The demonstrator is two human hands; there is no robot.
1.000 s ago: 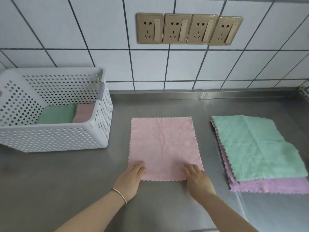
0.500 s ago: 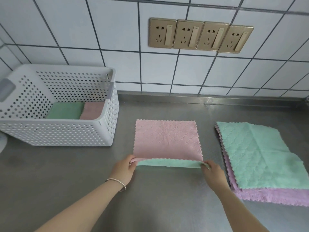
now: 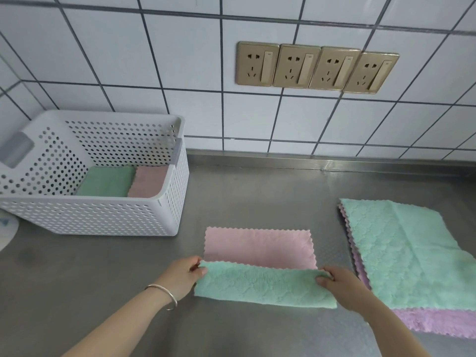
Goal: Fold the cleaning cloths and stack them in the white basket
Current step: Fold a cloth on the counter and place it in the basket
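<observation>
Person, head-mounted view: two forearms and two hands visible, entering from the lower edge.

Left hand (image 3: 180, 275): bare, no rings to be seen on the visible fingers. Left forearm (image 3: 116, 328): bare, no sleeve in view up to the frame edge. Bracelet (image 3: 164, 295): one thin, plain, silver-toned metal bangle, round in section, loose around the left wrist; no charms or markings can be made out.

Right hand (image 3: 342, 287): bare, nothing worn on wrist or fingers. Right forearm (image 3: 394, 333): bare, no sleeve in view.

No gloves or watch.
</observation>
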